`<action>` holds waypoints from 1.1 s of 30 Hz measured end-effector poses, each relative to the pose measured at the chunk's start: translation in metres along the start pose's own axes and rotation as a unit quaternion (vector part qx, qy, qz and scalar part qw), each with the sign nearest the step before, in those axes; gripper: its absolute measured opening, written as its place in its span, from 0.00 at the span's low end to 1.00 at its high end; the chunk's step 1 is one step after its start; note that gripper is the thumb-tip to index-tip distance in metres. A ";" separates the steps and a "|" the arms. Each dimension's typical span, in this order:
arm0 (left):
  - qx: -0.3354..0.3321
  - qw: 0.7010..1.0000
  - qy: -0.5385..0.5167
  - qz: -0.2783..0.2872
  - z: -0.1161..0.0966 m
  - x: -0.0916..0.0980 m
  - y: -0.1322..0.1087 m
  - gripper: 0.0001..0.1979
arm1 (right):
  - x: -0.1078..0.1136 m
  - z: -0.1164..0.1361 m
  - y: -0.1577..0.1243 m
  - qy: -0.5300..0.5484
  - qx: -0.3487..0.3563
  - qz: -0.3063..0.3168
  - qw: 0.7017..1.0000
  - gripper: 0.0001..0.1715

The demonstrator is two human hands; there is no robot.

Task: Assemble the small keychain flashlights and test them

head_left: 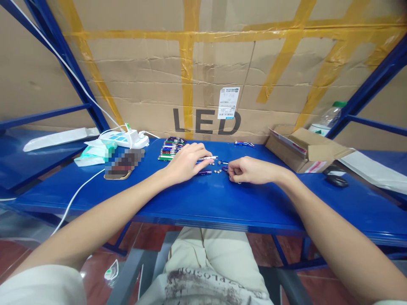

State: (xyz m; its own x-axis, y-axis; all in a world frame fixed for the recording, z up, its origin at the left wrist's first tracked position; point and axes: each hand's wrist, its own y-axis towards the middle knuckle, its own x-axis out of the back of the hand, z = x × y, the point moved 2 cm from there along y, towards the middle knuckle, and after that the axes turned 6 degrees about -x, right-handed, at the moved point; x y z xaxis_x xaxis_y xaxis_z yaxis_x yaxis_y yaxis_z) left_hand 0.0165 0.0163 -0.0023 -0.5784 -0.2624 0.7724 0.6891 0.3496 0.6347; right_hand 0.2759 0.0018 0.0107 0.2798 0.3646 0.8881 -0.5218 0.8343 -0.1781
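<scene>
My left hand (190,163) is closed round a slim silver tube (211,157), whose end sticks out past the fingertips toward the right. Under and beside that hand lies a dark purple tube (204,172), partly covered. My right hand (249,170) has its fingers curled together just above the tabletop; what they grip, if anything, is hidden. A dark reddish piece (225,168) shows by its fingertips, and a short silver-ended part (223,162) lies just behind. Between the hands are several small round metal discs (217,171), like button cells. Several colourful pen-shaped keychain lights (168,151) are lined up behind my left hand.
A blue keychain light (243,143) lies near the cardboard back wall. Leftward are a phone (122,167), green-white packets (95,153) and a power strip (122,138) with white cables. An open cardboard box (313,154), a black mouse (337,180) and a bottle (329,118) stand right.
</scene>
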 end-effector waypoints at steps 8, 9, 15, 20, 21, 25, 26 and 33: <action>-0.002 1.000 -0.003 0.013 -0.003 0.002 0.001 0.18 | 0.001 0.002 -0.003 -0.025 -0.007 0.015 1.000 0.07; -0.003 1.000 -0.003 0.014 -0.003 0.002 0.001 0.18 | 0.000 0.003 -0.003 -0.024 -0.006 0.020 0.999 0.07; -0.005 1.000 -0.005 0.016 -0.004 0.003 0.002 0.17 | -0.006 0.012 -0.003 -0.014 -0.009 0.025 1.000 0.05; -0.008 1.000 -0.006 0.008 -0.003 0.003 0.001 0.16 | -0.004 0.014 -0.001 0.022 -0.009 -0.067 0.997 0.08; -0.007 1.000 -0.006 0.007 -0.003 0.003 0.001 0.15 | -0.003 0.013 -0.001 0.027 -0.009 -0.095 0.995 0.09; -0.007 1.000 -0.006 0.005 -0.003 0.003 0.001 0.15 | -0.002 0.009 0.000 0.086 0.009 -0.189 0.978 0.08; -0.007 1.000 -0.006 0.005 -0.003 0.003 0.001 0.14 | -0.002 0.008 0.001 0.114 0.019 -0.199 0.973 0.07; -0.004 1.000 -0.008 0.003 -0.003 0.003 0.001 0.15 | -0.010 0.006 0.008 0.213 0.092 -0.240 0.943 0.08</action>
State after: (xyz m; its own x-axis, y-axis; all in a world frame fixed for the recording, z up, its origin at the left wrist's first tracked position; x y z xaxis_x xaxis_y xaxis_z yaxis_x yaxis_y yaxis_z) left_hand 0.0168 0.0132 0.0007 -0.5812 -0.2450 0.7760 0.6966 0.3433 0.6300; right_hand 0.2641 0.0028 0.0029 0.7970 0.1285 0.5902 -0.3724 0.8738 0.3126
